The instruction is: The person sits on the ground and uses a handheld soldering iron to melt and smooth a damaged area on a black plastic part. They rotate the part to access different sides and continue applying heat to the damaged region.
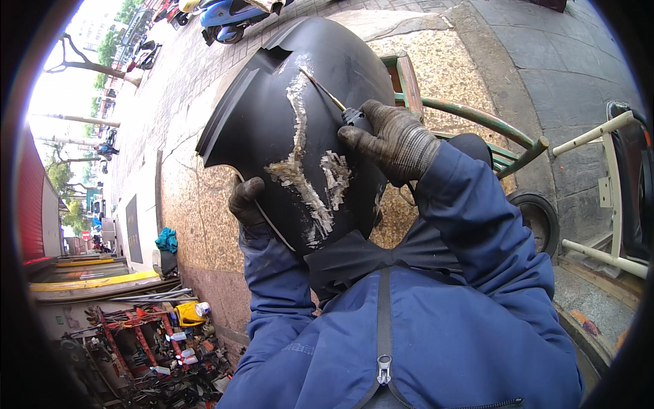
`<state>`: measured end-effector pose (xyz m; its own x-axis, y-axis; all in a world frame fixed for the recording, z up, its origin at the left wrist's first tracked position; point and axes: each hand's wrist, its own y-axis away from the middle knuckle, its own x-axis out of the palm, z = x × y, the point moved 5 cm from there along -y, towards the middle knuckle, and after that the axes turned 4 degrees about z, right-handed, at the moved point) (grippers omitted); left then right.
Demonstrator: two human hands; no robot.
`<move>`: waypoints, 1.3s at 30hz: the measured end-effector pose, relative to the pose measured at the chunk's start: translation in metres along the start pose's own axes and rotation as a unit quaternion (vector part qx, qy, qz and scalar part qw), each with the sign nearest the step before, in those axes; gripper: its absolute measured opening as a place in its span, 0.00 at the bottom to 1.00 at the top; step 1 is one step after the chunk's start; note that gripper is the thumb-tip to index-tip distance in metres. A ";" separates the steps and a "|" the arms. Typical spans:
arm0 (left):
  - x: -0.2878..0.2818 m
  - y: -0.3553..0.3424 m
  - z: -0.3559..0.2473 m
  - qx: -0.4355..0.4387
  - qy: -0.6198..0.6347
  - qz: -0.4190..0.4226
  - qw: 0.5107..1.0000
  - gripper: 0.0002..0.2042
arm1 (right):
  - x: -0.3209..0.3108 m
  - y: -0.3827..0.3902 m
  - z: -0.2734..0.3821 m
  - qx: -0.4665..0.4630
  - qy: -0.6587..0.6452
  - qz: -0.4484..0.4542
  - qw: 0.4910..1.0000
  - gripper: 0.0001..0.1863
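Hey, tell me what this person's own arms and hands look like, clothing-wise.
The right hand wears a grimy grey-brown fabric work glove with a ribbed knit cuff. The left hand shows a similarly dark, stained glove, partly hidden. Both arms have long, creased navy-blue fabric sleeves.

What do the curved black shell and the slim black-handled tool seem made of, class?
Curved black shell: probably satin plastic, from its soft sheen. Slim black-handled tool: shaft likely polished metal, from its glint; ribbed matte handle perhaps rubber or plastic.
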<state>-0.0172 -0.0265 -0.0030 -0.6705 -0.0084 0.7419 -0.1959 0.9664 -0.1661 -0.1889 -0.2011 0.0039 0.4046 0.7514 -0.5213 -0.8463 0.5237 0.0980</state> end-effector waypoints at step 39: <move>0.005 -0.002 0.003 0.024 0.006 -0.016 1.000 0.26 | -0.011 -0.014 -0.005 -0.007 0.024 -0.029 0.999 0.28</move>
<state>-0.0219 -0.0292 -0.0006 -0.6544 -0.0364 0.7553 -0.2523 0.9521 -0.1728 -0.1832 -0.2185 0.0037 0.4356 0.7002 -0.5656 -0.8273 0.5590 0.0549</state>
